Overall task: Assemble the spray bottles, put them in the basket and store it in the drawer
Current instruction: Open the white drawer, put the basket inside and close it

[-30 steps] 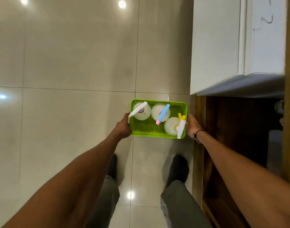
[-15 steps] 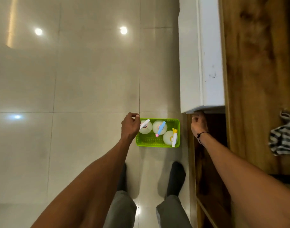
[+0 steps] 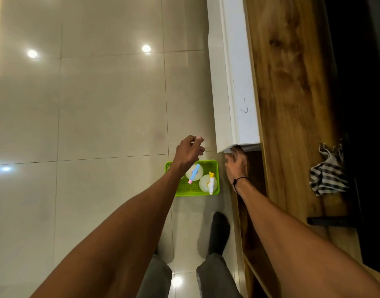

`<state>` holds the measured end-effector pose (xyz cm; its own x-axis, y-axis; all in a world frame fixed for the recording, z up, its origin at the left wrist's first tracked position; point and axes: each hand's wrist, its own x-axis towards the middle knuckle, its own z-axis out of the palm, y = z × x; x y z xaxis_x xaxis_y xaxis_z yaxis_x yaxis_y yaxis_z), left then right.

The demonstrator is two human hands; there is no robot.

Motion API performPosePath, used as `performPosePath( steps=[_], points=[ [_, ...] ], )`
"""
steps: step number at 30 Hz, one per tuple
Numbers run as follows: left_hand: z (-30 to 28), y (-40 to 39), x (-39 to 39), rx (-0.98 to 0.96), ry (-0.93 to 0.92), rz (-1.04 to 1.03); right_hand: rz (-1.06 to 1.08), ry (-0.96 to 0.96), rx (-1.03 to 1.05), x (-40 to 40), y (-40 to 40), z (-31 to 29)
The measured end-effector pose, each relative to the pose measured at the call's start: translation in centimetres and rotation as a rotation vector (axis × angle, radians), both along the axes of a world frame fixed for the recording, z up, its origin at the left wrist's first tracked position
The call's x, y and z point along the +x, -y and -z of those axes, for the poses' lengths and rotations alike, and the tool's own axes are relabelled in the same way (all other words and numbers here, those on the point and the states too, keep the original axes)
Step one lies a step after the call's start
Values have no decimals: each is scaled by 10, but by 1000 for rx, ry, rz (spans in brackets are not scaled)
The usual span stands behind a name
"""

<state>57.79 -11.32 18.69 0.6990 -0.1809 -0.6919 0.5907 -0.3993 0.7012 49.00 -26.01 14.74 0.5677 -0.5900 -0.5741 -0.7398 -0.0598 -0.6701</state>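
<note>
A green basket (image 3: 190, 189) stands on the tiled floor just in front of my feet. In it stand white spray bottles: one with a blue nozzle (image 3: 194, 173) and one with a yellow and white nozzle (image 3: 210, 184); my left wrist covers the basket's left part. My left hand (image 3: 189, 152) hovers above the basket's far left corner, fingers loosely curled and holding nothing. My right hand (image 3: 236, 166) reaches to the lower corner of the white drawer front (image 3: 234, 93), with its fingertips tucked under that edge.
A wooden cabinet top (image 3: 292, 104) runs along the right, with a striped cloth (image 3: 327, 177) lying on it. Below the white front is a dark wooden opening (image 3: 254, 168). Glossy floor tiles (image 3: 88, 104) spread to the left. My right foot (image 3: 219, 231) is near the basket.
Both hands let go of the basket, which now rests on the floor. My left hand rose above it. My right hand moved to the white drawer front's lower edge.
</note>
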Motion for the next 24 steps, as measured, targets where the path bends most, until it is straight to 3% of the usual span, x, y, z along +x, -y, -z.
performPosePath(
  steps=[3,8,10,24],
  points=[
    [-5,11,4,-51,-30,20,-59,-42,46,1,-3,-1],
    [-6,15,11,-58,-65,68,213,-13,363,15,-15,-14],
    [-6,12,13,-66,-86,55,206,-10,442,18,-21,-16],
    [-7,-62,27,-58,-122,-13,-171,-57,339,47,-98,-28]
  ],
)
